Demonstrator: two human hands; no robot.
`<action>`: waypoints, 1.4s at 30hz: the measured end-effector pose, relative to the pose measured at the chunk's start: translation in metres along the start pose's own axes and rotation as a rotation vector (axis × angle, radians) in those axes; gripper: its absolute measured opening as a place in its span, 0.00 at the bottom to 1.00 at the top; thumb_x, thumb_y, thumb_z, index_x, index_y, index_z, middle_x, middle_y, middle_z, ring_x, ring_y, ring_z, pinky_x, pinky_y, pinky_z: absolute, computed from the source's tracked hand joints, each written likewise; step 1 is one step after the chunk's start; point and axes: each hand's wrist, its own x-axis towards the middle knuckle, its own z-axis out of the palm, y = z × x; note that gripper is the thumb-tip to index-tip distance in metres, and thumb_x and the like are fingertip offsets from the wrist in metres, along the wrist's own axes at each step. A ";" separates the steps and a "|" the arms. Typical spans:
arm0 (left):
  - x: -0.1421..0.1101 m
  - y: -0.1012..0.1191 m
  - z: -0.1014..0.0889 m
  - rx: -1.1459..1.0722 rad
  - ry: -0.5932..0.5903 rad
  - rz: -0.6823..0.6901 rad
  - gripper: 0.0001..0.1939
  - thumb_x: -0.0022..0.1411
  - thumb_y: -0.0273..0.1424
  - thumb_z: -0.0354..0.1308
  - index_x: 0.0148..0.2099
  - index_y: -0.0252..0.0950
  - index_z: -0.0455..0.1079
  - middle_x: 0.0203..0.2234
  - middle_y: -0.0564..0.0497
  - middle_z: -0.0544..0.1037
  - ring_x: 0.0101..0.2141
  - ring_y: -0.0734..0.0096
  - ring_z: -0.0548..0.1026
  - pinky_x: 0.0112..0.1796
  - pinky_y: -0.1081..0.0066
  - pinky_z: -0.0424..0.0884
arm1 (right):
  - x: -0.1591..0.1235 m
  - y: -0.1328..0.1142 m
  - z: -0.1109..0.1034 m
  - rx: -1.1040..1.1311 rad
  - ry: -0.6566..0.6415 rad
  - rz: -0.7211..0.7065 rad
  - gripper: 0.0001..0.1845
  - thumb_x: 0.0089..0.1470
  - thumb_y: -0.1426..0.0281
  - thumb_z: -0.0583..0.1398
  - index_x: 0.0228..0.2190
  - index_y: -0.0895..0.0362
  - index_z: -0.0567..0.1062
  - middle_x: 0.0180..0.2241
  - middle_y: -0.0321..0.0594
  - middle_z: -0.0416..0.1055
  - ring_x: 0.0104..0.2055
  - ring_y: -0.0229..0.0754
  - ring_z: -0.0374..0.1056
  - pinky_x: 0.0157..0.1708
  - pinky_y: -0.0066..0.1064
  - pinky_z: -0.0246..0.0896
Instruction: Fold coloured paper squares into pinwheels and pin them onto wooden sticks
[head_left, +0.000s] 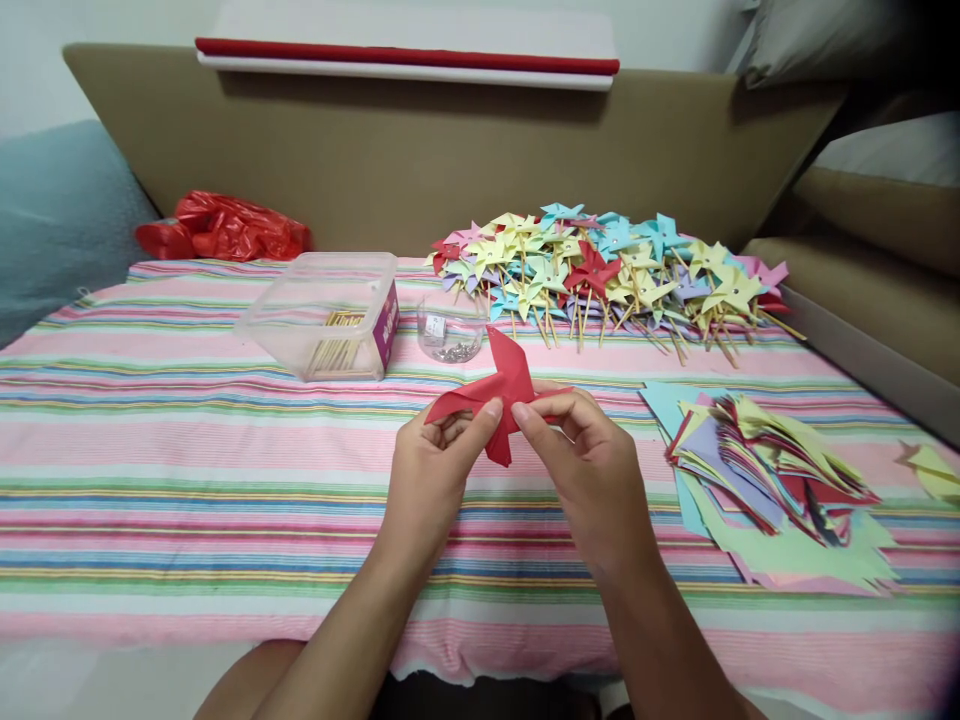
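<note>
Red paper pinwheel [513, 372], pinched by fingers [571, 404] of left hand [433, 465] and right hand [600, 470], may unfold if that pinch slips, its centre seemingly unpinned.

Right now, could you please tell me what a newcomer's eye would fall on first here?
Probably the red paper pinwheel at the centre, in the grip of the left hand and right hand. Next, perhaps, the heap of colourful pinwheels beyond it to the right, then the coloured paper pile nearer on the right.
</note>
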 end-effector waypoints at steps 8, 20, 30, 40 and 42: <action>0.000 0.000 0.002 -0.025 -0.009 -0.001 0.09 0.58 0.35 0.69 0.38 0.35 0.78 0.29 0.53 0.79 0.32 0.71 0.74 0.38 0.72 0.70 | 0.000 0.003 0.005 0.050 0.043 -0.021 0.07 0.55 0.63 0.66 0.30 0.54 0.77 0.35 0.37 0.72 0.38 0.40 0.70 0.40 0.33 0.69; 0.002 -0.004 0.001 0.009 -0.005 0.003 0.10 0.58 0.36 0.68 0.36 0.35 0.78 0.26 0.53 0.77 0.33 0.70 0.74 0.37 0.73 0.69 | -0.001 0.005 0.013 0.026 0.104 0.008 0.10 0.53 0.62 0.67 0.29 0.55 0.75 0.40 0.41 0.71 0.41 0.41 0.70 0.40 0.33 0.70; 0.002 -0.005 0.001 -0.134 0.015 -0.067 0.10 0.56 0.36 0.70 0.33 0.34 0.80 0.28 0.50 0.81 0.32 0.68 0.77 0.40 0.69 0.72 | -0.004 0.001 0.014 0.008 0.095 -0.022 0.11 0.56 0.59 0.64 0.29 0.54 0.76 0.44 0.43 0.71 0.46 0.44 0.70 0.44 0.34 0.70; 0.007 0.000 -0.009 -0.298 0.068 -0.091 0.08 0.56 0.35 0.71 0.34 0.34 0.82 0.31 0.51 0.82 0.34 0.73 0.75 0.39 0.75 0.71 | 0.006 -0.004 -0.014 0.077 0.155 -0.167 0.28 0.48 0.66 0.71 0.50 0.45 0.70 0.50 0.39 0.71 0.39 0.41 0.72 0.46 0.38 0.68; 0.006 0.002 -0.008 -0.319 0.022 -0.106 0.08 0.57 0.35 0.70 0.34 0.34 0.82 0.29 0.51 0.81 0.33 0.73 0.75 0.40 0.74 0.72 | 0.006 -0.005 -0.013 0.117 -0.010 -0.107 0.42 0.45 0.69 0.73 0.58 0.42 0.63 0.50 0.39 0.72 0.41 0.42 0.73 0.48 0.40 0.69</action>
